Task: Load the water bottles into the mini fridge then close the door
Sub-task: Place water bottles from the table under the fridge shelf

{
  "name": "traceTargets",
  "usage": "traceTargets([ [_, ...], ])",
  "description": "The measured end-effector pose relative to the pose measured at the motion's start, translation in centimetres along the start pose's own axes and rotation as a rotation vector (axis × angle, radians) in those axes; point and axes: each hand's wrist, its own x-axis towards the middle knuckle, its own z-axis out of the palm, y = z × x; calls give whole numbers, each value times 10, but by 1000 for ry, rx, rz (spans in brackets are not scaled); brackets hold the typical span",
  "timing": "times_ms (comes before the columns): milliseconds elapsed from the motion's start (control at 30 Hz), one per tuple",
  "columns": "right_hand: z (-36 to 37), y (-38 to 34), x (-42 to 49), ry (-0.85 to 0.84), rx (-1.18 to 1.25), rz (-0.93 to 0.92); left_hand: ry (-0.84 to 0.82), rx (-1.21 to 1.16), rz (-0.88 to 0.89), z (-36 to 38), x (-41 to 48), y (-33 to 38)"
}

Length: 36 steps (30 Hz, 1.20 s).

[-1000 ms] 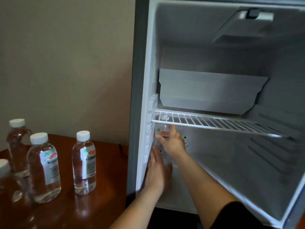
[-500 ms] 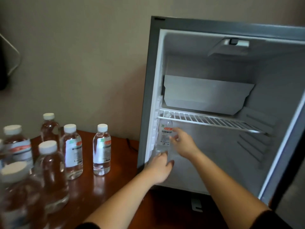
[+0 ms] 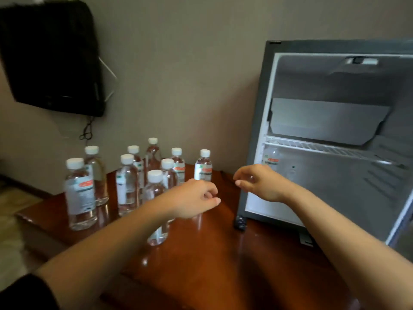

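Entry: one bottle [image 3: 271,161] stowed in mini fridge [image 3: 254,130], lower left under shelf [image 3: 324,148]. Remaining bottles [image 3: 127,184] on table [image 3: 223,253]. Our left hand [image 3: 196,199], right hand [image 3: 259,183]: loosely curled, empty. Step: fetching next. We judge next move: grasp nearest upright.

Clear water bottles [image 3: 81,193] with white caps and red-green labels, reddish-brown glossy table [image 3: 212,260], dark grey mini fridge [image 3: 257,130] with white interior

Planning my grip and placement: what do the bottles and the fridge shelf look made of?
Bottles: clear glossy plastic, apparently; see-through walls, white caps, paper-like labels. Fridge shelf: white-coated wire, probably metal; thin parallel bars.
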Motion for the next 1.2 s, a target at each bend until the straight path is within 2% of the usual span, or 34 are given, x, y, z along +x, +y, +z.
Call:
traceTargets([
  [200, 31, -66, 15, -53, -15, -174, 72, 151, -120, -28, -75, -43],
  [333, 51, -103, 35, -38, 31, -244, 69, 112, -213, -28, -99, -85],
  [533, 73, -137, 68, 9, -20, -301, 111, -210, -349, -5, -91, -136],
  [700, 79, -141, 86, 18, -32, -286, 207, -507, -295, 24, -68, -135],
  [833, 81, -142, 92, 47, -86, -286, 362, -653, -305, 44, -51, -129],
  [1000, 88, -145, 89, 107, -67, -275, 558, -595, -420, 59, -39, -126],
  [1200, 73, -140, 79, 95, -82, -226, 582, -486, -403, 57, -50, -116],
])
